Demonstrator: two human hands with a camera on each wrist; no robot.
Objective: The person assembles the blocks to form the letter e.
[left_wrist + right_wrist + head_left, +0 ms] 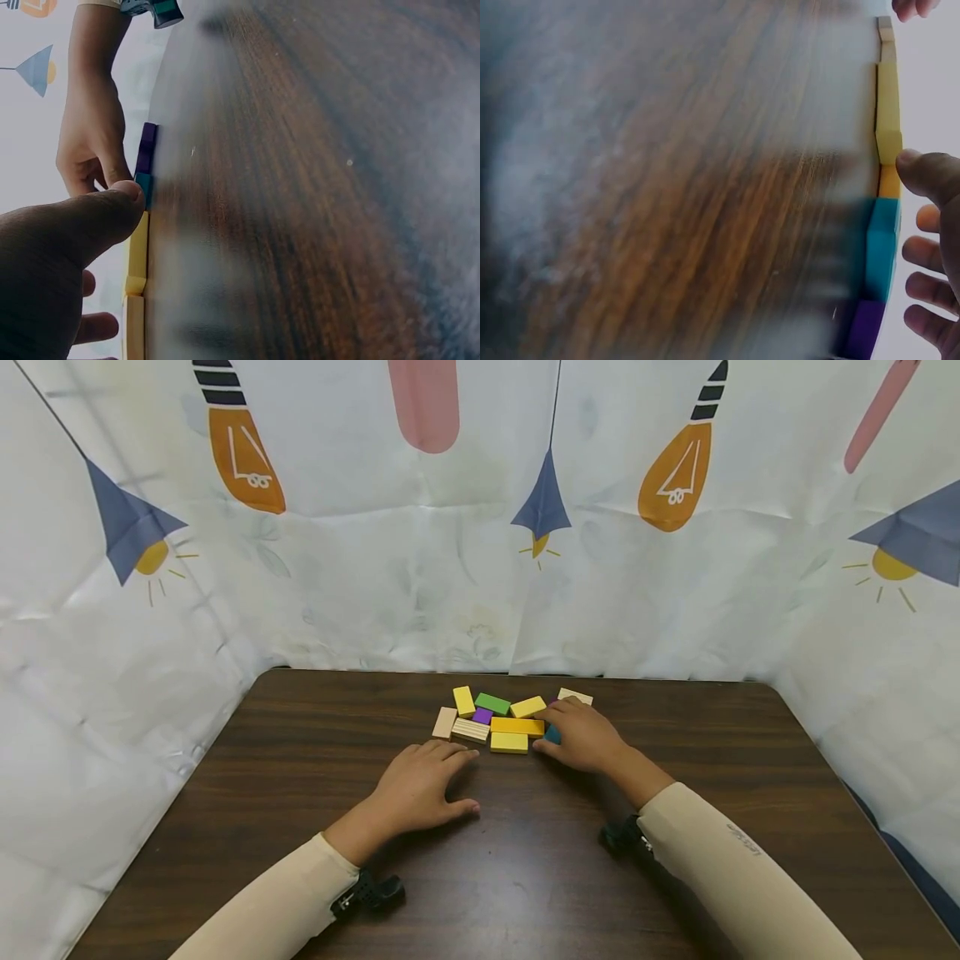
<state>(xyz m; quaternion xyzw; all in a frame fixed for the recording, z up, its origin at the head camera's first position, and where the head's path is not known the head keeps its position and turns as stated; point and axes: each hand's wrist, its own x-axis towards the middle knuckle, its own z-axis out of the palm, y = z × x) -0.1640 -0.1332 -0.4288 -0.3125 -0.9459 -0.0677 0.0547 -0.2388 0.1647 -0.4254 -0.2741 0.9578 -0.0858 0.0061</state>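
Cloth backdrop (pixel 420 577), white with printed bulbs and lamps, round the far side. In front of it, brown table (pixel 510 877), wood-grained. Over the near part, left sleeve (pixel 270 897) and right sleeve (pixel 735 860), both cream — a dark camera (pixel 382 892) at the left wrist. Left hand (pixel 420 785) palm down, fingers relaxed and nearly straight, thumb spread wide, fingertips just beside the striped wooden block (pixel 470 731). Right hand (pixel 581 735) at the right end of the group, fingers loosely bent and parted, free of any grip; contact with a block impossible to tell. Near the far edge, close together: long orange block (pixel 517 723) with a yellow block (pixel 509 743) along its front, and beyond, green block (pixel 492 703), seen only from the head. Under the right hand, just a patch of blue from the head; from the right wrist, blue block (pixel 883 251) far more fully in sight — and right beside it, purple block (pixel 864 330), hardly showing from above.
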